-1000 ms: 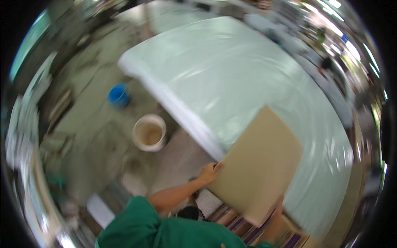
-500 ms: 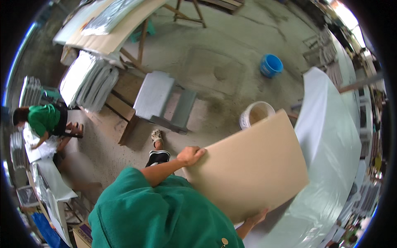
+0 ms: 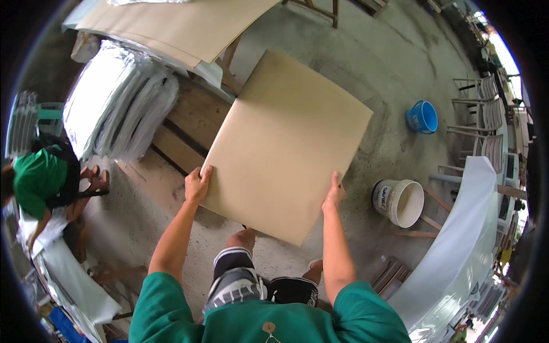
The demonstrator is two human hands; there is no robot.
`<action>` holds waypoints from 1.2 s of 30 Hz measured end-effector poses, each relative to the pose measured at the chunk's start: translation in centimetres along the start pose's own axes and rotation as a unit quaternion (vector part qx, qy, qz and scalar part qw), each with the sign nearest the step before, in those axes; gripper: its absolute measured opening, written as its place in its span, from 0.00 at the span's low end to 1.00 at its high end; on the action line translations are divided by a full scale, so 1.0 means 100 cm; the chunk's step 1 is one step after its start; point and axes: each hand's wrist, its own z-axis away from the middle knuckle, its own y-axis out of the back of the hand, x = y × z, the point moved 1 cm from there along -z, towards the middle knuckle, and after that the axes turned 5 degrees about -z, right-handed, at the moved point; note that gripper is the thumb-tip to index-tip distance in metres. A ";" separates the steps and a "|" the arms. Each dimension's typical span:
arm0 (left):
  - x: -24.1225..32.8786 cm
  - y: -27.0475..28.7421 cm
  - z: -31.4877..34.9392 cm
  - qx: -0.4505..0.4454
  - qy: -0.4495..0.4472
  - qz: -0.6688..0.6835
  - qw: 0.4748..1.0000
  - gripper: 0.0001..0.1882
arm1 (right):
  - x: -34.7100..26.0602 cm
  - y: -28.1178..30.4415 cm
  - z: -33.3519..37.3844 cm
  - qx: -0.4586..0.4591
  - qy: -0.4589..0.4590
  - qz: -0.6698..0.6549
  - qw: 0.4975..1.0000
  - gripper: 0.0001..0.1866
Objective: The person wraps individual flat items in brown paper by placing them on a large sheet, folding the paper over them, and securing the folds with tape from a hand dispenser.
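Note:
A flat tan cardboard sheet point(image 3: 286, 137) is held out in front of me, above the floor. My left hand point(image 3: 197, 185) grips its left edge near the close corner, thumb on top and fingers going underneath. On the opposite edge, my right hand point(image 3: 333, 194) holds the sheet with its thumb up along the top face. Both forearms reach forward from green sleeves. The sheet's far left edge overlaps the view of a wooden pallet and a table leg; the grey step stool is hidden behind it.
Plastic-wrapped stacks point(image 3: 120, 103) rest on the wooden pallet point(image 3: 183, 126). A board-topped table point(image 3: 183, 28) stands far left. To the right are a blue bucket point(image 3: 422, 118), a white bucket point(image 3: 398, 202) and a sheet-covered table point(image 3: 452, 246). A person in green point(image 3: 43, 174) bends at far left.
The cardboard sheet has swung from the right-hand table to straight ahead of me. My view has turned and both arms are now stretched forward, still holding it.

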 end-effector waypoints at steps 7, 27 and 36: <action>-0.076 -0.068 -0.049 -0.150 0.071 0.000 0.986 0.32 | 0.101 0.006 -0.052 -0.042 -0.225 0.078 0.970 0.41; -0.186 -0.043 0.277 -0.121 0.292 0.140 0.938 0.29 | 0.134 0.007 -0.025 -0.166 -0.283 -0.016 0.945 0.34; -0.259 0.044 0.544 -0.043 0.452 0.181 0.873 0.23 | 0.112 0.020 -0.018 0.027 0.016 0.284 0.958 0.25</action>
